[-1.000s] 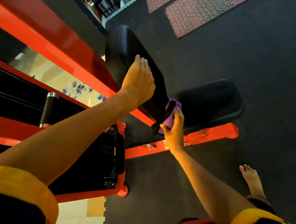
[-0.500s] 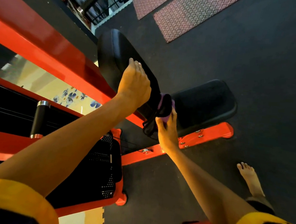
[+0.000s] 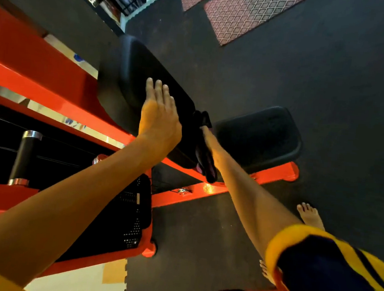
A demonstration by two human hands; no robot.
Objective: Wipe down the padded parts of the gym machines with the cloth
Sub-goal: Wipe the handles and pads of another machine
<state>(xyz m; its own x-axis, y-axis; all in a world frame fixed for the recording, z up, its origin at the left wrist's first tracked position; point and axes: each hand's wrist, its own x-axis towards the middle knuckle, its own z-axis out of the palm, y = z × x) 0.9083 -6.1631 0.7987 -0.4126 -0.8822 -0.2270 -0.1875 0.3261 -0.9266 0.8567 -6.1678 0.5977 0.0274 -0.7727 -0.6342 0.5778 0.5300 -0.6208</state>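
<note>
While the back pad [image 3: 142,65] was being wiped: both arms reached forward to its lower half, above the red frame [image 3: 52,80].
Left hand [image 3: 159,116]: laid flat on the pad's face, fingers straight and close together, holding nothing; a second earlier those fingers had been hooked over the pad's edge.
Right hand [image 3: 212,141]: seen edge-on against the pad's lower right side, touching the cloth; its fingers were hidden, so whether they gripped or merely pressed could not be told.
Cloth [image 3: 204,160]: bunched and dark, with a trace of pink at the bottom, hanging along the lower end of the back pad, just beside the seat pad [image 3: 258,133]; a second earlier it had shown as a purple wad at the pad's tip.
Change: the bracing hand had flattened, and the wiping hand appeared to have pushed further up the pad's side.
Meaning for the task: by this evidence the stroke was working the back pad's lower edge; the seat pad seemed not yet reached.
Floor [image 3: 310,74]: dark, with one bare foot [image 3: 309,215] near the frame.
</note>
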